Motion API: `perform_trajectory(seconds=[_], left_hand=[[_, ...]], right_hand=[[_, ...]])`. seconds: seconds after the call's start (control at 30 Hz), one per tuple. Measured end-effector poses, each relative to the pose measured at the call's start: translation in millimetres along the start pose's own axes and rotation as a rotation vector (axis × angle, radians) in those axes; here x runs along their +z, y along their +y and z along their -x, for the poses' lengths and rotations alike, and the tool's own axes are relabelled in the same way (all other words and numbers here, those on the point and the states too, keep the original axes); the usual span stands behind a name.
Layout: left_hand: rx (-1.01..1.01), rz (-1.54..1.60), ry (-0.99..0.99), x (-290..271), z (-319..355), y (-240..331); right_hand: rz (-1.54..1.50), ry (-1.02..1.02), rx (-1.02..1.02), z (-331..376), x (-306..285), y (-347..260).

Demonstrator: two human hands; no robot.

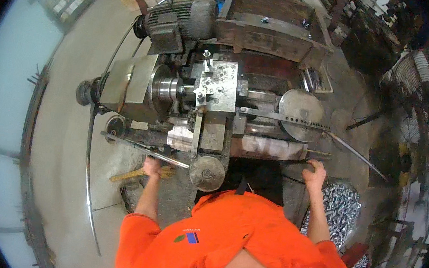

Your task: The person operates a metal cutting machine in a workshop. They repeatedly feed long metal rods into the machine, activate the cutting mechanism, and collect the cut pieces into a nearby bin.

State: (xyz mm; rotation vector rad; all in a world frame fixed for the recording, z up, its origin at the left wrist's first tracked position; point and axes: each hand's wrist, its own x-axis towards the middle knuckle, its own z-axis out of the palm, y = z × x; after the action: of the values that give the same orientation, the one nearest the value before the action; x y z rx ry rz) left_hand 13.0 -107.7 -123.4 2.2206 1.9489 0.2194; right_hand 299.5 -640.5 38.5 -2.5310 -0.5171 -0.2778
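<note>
In front of me stands a small lathe-like machine with a steel tool block [218,85] and a chuck [164,89]. My left hand [152,166] is low at the machine's front left, just under a long metal lever [145,151]. The lever runs to a round steel disc [207,173]. Its fingers are mostly hidden, so their grip does not show. A yellow-bristled brush [135,175] lies beside that hand. My right hand [315,176] is at the bed's front right with fingers curled; what they hold, if anything, is hidden.
A larger disc [301,114] with a perforated bar and long lever sits at the right. Behind are an electric motor [176,22] and a rusty metal box [270,41]. Shiny metal pieces [340,211] are heaped at my right; a caged fan [414,96] stands beyond.
</note>
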Motion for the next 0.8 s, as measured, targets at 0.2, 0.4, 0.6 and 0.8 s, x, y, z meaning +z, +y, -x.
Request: perform_trajectory(seconds=[0.2,0.4,0.6,0.8], left_hand=[[0.528,-0.292,-0.327,-11,-36,-40],[0.619,-0.278,-0.332,-39,-50,-53],[0.475,0.181,0.091,-202,-51,-51],[0.329,0.013,0.451,-299,-26,-118]], right_hand=[[-0.160,-0.032,-0.152,-25,-8,-37],[-0.282,-0.072,-0.342,-107,-18,-128],[-0.401,-0.224,-0.810,-169,22,-285],[-0.121,-0.517,-0.696,-180,83,-386]])
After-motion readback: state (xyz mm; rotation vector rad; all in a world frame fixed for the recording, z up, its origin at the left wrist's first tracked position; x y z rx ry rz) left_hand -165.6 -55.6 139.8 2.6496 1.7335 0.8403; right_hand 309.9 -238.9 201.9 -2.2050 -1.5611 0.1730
